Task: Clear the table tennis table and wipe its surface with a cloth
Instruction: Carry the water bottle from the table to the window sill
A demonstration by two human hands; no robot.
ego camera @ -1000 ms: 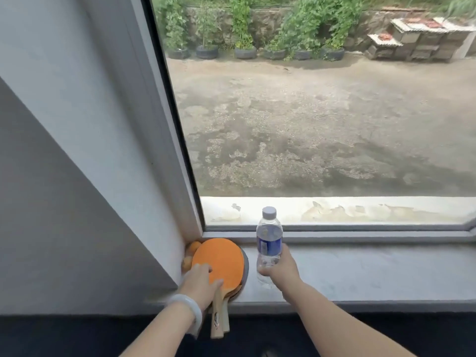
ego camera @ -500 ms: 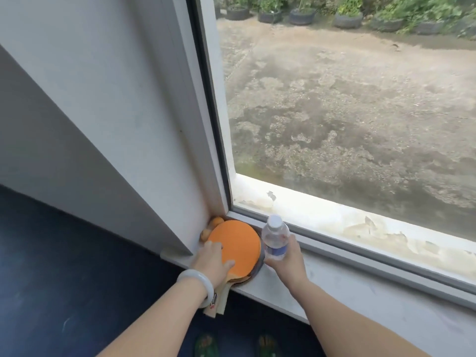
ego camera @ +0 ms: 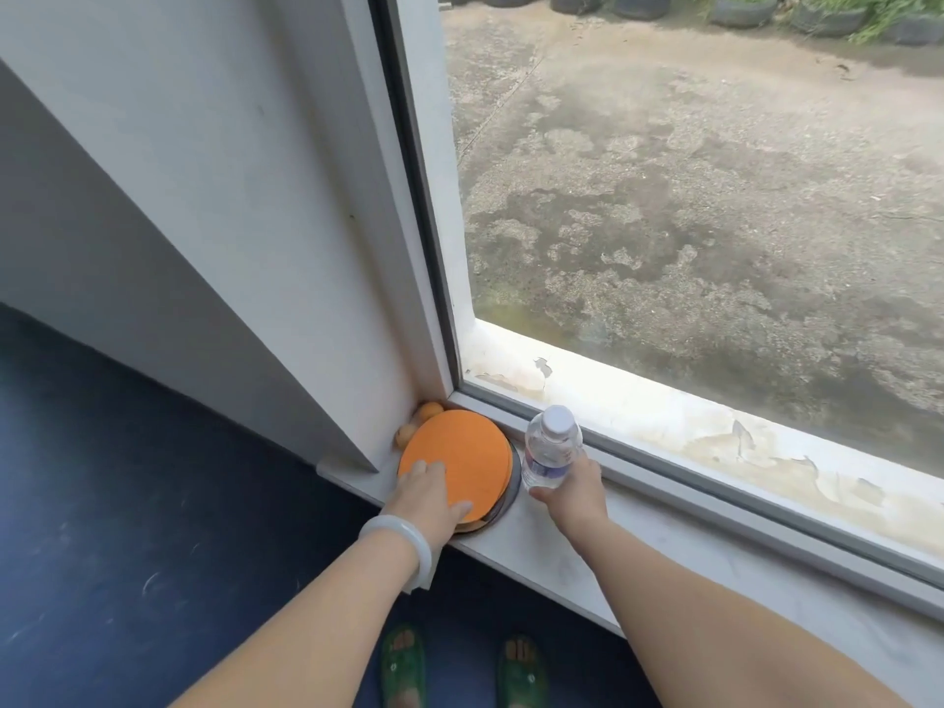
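Two stacked paddles [ego camera: 459, 457], orange face up, lie in the left corner of a white window sill [ego camera: 679, 559]. My left hand [ego camera: 426, 495] rests flat on the orange face, fingers straight. Two orange balls [ego camera: 428, 411] sit wedged behind the paddles against the wall. A clear plastic water bottle [ego camera: 551, 447] with a white cap stands on the sill just right of the paddles. My right hand [ego camera: 574, 495] grips its lower part. The paddle handles are hidden under my left wrist.
A large window [ego camera: 689, 222] rises behind the sill, with a white wall [ego camera: 179, 171] and frame to the left. Dark blue floor [ego camera: 127, 528] lies below, and my feet in green sandals [ego camera: 403, 666] stand close to the sill.
The view has tilted further down and left. Both hands stay where they were, the left on the paddles and the right around the bottle standing on the sill.
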